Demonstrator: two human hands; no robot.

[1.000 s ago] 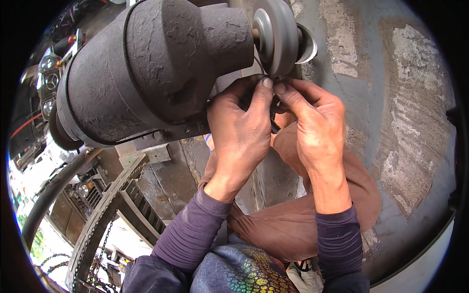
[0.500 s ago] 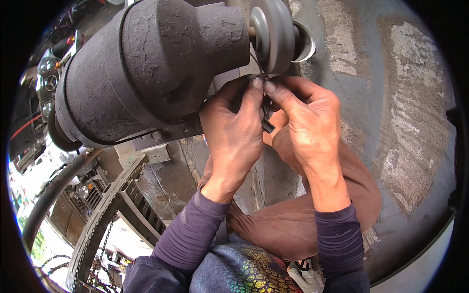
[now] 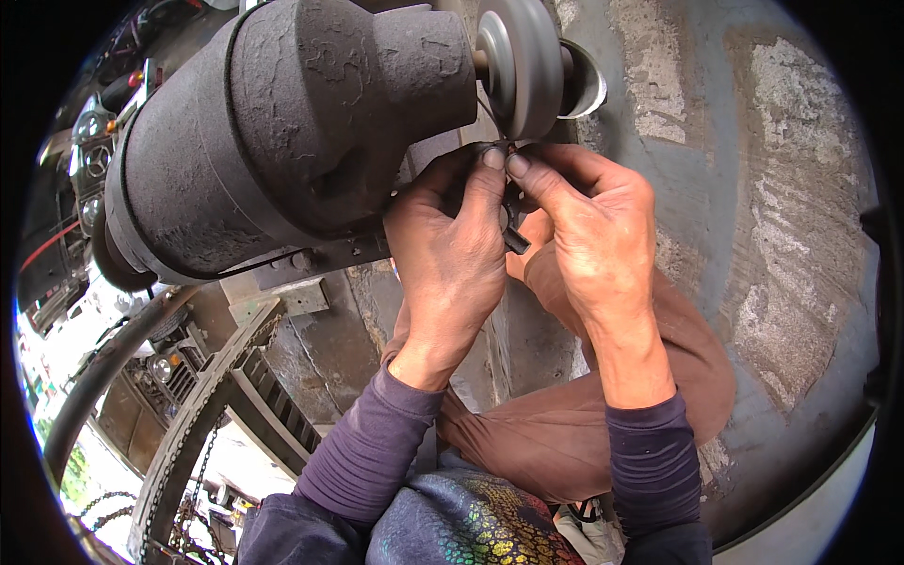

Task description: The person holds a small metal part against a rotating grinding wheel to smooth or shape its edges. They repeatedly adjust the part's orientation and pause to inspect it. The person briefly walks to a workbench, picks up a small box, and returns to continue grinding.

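A grey grinding wheel is mounted on the shaft of a large dark bench grinder motor. Just under the wheel's lower edge, both hands meet with thumbs and fingertips pinched around a small dark piece, mostly hidden by the fingers. My left hand is closed on its left side, my right hand on its right. The top of the piece is at or very near the wheel's rim; whether they touch I cannot tell. A short black end sticks out below, between the palms.
Behind the wheel sits a round metal cup-like part. A second disc is at the motor's far left end. My bent leg in brown trousers lies below the hands. On the left stand a curved metal frame and hanging chains.
Almost nothing differs. Both hands keep their pinch under the wheel, and the view has shifted very slightly.
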